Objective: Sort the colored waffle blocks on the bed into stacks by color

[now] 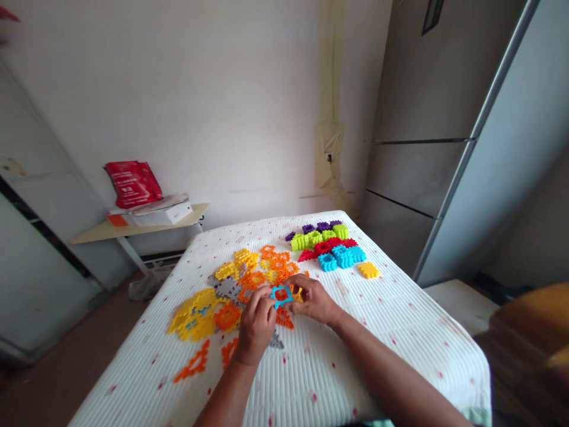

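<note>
Over the middle of the table, my left hand (258, 323) grips the left edge of a blue square frame piece (281, 287). My right hand (313, 298) is closed at its right side, on a yellow piece (297, 293) that touches or overlaps the blue one; whether they are joined I cannot tell. Orange pieces (227, 316), yellow pieces (202, 305) and grey pieces (229, 289) lie loosely heaped beneath and left of my hands. Part of a grey piece (276, 340) shows beside my left wrist.
Sorted stacks in purple (322, 226), green (306, 240), red (323, 248) and blue (342, 257) stand at the table's back right, near a yellow square (368, 270). A side table (95, 232) holds a red bag (133, 184) and white box (166, 212). A fridge (413, 118) stands right.
</note>
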Motion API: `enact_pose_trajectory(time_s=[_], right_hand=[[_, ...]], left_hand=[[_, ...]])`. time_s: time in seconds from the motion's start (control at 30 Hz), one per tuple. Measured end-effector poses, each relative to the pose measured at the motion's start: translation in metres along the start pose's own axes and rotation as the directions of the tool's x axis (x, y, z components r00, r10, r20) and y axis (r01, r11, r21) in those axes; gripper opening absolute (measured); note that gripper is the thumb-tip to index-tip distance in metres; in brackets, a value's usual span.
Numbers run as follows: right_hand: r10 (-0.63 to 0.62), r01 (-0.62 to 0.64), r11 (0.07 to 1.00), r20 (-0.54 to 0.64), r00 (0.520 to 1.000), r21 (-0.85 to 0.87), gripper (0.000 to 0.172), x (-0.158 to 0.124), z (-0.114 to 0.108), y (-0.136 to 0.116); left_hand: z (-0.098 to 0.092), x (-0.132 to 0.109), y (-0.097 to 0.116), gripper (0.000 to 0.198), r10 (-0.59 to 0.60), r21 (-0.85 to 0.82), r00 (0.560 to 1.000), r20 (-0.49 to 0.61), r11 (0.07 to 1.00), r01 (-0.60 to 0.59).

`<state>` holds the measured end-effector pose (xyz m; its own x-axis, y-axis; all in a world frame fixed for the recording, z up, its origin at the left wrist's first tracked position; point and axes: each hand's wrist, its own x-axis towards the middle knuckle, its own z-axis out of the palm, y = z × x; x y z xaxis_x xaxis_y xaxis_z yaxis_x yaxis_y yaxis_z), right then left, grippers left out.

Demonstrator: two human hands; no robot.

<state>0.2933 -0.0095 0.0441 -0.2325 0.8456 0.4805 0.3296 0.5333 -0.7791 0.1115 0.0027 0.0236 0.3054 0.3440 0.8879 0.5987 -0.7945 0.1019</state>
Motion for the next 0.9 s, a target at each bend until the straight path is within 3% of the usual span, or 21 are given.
enact_pose_trajectory(time_s=[0.17, 0.3, 0.4, 0.5, 0.57, 0.63, 0.73, 0.9], right_hand=[[-0.060, 0.061, 0.995, 0.016, 0.998, -0.074, 0.043, 0.000, 0.004, -0.002], [-0.103, 0.105, 0.985, 0.021, 0.994, -0.136, 0.047, -0.001, 0.004, 0.005], [-0.135, 0.142, 0.967, 0.046, 0.990, -0.212, 0.049, -0.001, 0.005, 0.011], [-0.160, 0.185, 0.948, 0.116, 0.980, -0.260, 0.049, -0.003, 0.009, 0.013], [-0.175, 0.212, 0.937, 0.154, 0.973, -0.278, 0.050, -0.003, 0.012, 0.013], [-0.186, 0.232, 0.925, 0.174, 0.967, -0.300, 0.050, -0.003, 0.014, 0.013], [-0.209, 0.247, 0.908, 0.146, 0.967, -0.340, 0.045, -0.004, 0.016, 0.012], [-0.159, 0.139, 0.876, -0.004, 0.987, -0.462, 0.035, -0.006, 0.026, 0.007]], left_hand=[[0.002, -0.004, 0.002, 0.017, -0.042, -0.052, 0.999, 0.002, 0.998, 0.042], [0.002, -0.007, -0.004, 0.025, -0.201, -0.088, 0.980, -0.011, 0.976, 0.199], [-0.002, -0.011, -0.013, 0.027, -0.379, -0.152, 0.924, 0.050, 0.912, 0.382], [-0.004, -0.016, -0.019, 0.026, -0.525, -0.224, 0.832, 0.179, 0.802, 0.554], [-0.004, -0.017, -0.020, 0.026, -0.547, -0.244, 0.799, 0.250, 0.763, 0.599], [-0.003, -0.018, -0.019, 0.025, -0.534, -0.251, 0.797, 0.280, 0.761, 0.598], [-0.002, -0.018, -0.018, 0.024, -0.556, -0.282, 0.790, 0.259, 0.738, 0.612], [-0.001, -0.018, -0.020, 0.024, -0.690, -0.363, 0.712, 0.132, 0.635, 0.682]])
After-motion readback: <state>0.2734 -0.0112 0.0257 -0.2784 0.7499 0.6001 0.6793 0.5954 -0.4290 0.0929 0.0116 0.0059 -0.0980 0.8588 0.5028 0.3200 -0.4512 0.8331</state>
